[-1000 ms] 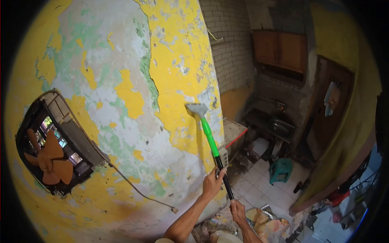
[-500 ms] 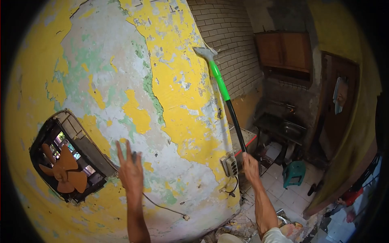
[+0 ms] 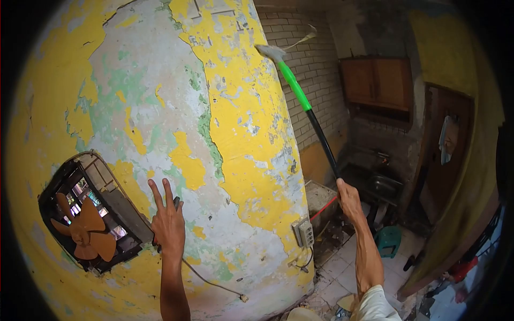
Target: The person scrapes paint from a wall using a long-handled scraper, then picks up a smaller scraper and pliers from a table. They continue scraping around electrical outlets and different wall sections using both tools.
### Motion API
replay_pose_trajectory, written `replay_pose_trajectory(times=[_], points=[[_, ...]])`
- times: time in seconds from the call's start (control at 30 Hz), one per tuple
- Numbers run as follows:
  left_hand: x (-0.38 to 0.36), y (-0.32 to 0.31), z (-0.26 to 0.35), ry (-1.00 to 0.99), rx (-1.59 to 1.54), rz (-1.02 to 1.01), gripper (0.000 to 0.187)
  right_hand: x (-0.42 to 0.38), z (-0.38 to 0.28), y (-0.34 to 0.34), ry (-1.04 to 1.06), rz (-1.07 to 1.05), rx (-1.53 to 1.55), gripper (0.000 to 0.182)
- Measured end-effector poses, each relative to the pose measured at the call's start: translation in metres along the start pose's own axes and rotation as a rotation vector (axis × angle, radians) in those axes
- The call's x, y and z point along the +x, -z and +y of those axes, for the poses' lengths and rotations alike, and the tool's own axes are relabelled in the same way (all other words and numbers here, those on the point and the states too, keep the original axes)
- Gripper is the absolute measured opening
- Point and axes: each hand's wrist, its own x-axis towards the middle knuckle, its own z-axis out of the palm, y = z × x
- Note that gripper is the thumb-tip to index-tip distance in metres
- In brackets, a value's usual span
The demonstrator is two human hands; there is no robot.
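Right hand (image 3: 349,200) grips a long scraper (image 3: 300,96) by its end, blade high above the fingers on flaking wall (image 3: 235,107); left hand (image 3: 168,227) splayed flat beside a cable (image 3: 206,278); 1-handed, it could slip.

the wall (image 3: 160,107) is bright yellow, flaking in patches to pale grey-white plaster with streaks of faded green. the scraper (image 3: 308,104) has a grey-white head, a vivid green upper handle and a black lower shaft. the fan (image 3: 80,227) has rusty orange-brown blades in a dark frame. the brick wall (image 3: 316,69) is pale grey with dark joints. the cupboard (image 3: 377,80) is reddish brown. the stool (image 3: 388,238) is teal green. the socket strip (image 3: 303,234) is off-white. the floor tiles (image 3: 342,273) are white.
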Motion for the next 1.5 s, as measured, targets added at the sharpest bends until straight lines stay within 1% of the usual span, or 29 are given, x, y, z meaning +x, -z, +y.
replay_pose_trajectory(times=[0.07, 0.17, 0.27, 0.3, 0.33, 0.4, 0.47, 0.5, 0.57, 0.67, 0.87, 0.9, 0.97, 1.0, 1.1, 1.17, 1.27, 1.37, 1.43, 1.5], points=[[0.0, 0.004, 0.001, 0.009, 0.018, -0.046, 0.085, -0.017, 0.018, 0.006, 0.029, 0.067, -0.075, 0.062], [0.0, 0.004, 0.0, -0.008, 0.022, -0.013, 0.085, -0.055, 0.034, 0.003, 0.021, 0.067, -0.087, 0.061], [-0.001, 0.003, 0.005, 0.045, -0.005, -0.047, 0.088, -0.04, 0.012, 0.004, -0.004, 0.01, -0.082, 0.062], [-0.001, 0.003, 0.005, 0.044, -0.003, -0.048, 0.088, -0.025, -0.002, 0.005, 0.006, -0.017, -0.045, 0.065], [-0.001, 0.001, 0.004, 0.037, -0.002, -0.042, 0.088, -0.001, -0.003, 0.005, 0.041, -0.013, -0.041, 0.067], [-0.001, 0.002, 0.001, 0.03, 0.004, -0.036, 0.087, 0.031, -0.057, 0.008, 0.102, -0.002, -0.023, 0.072], [0.0, 0.002, 0.002, 0.036, 0.024, -0.062, 0.087, 0.056, -0.1, 0.012, 0.039, -0.022, 0.031, 0.072], [-0.001, 0.002, 0.001, 0.04, 0.021, -0.057, 0.087, 0.068, -0.108, 0.014, 0.046, -0.016, 0.027, 0.076], [-0.001, 0.001, 0.0, 0.008, 0.067, -0.055, 0.086, 0.085, -0.118, 0.021, 0.075, 0.003, -0.009, 0.075], [-0.001, 0.0, -0.001, 0.003, 0.07, -0.054, 0.089, 0.096, -0.155, 0.021, 0.114, 0.0, 0.013, 0.075], [-0.001, 0.002, -0.001, 0.002, 0.047, -0.058, 0.088, 0.138, -0.249, 0.012, 0.182, 0.027, 0.024, 0.081], [-0.002, 0.002, -0.003, 0.006, 0.051, -0.054, 0.088, 0.151, -0.264, 0.014, 0.143, -0.034, 0.072, 0.084], [-0.002, 0.0, -0.004, -0.023, 0.064, -0.022, 0.087, 0.174, -0.296, 0.012, 0.166, 0.026, 0.056, 0.084], [-0.001, 0.002, -0.004, -0.014, 0.097, -0.055, 0.085, 0.183, -0.313, 0.011, 0.171, 0.028, 0.052, 0.083], [-0.001, 0.0, -0.005, -0.027, 0.112, -0.025, 0.084, 0.201, -0.366, 0.016, 0.207, 0.022, 0.043, 0.08], [0.0, -0.001, -0.006, -0.023, 0.114, -0.013, 0.084, 0.207, -0.399, 0.016, 0.268, 0.107, -0.016, 0.077], [-0.004, -0.002, -0.004, -0.018, 0.109, -0.02, 0.084, 0.204, -0.41, 0.015, 0.318, 0.083, -0.028, 0.075], [-0.003, -0.004, -0.007, -0.002, 0.091, -0.021, 0.084, 0.169, -0.374, -0.001, 0.342, -0.03, -0.021, 0.076], [-0.004, -0.001, -0.006, -0.047, 0.088, 0.025, 0.084, 0.14, -0.34, -0.017, 0.436, -0.025, 0.001, 0.072], [-0.001, -0.002, -0.007, -0.055, 0.122, 0.053, 0.085, 0.11, -0.331, -0.025, 0.402, -0.031, -0.052, 0.068]])
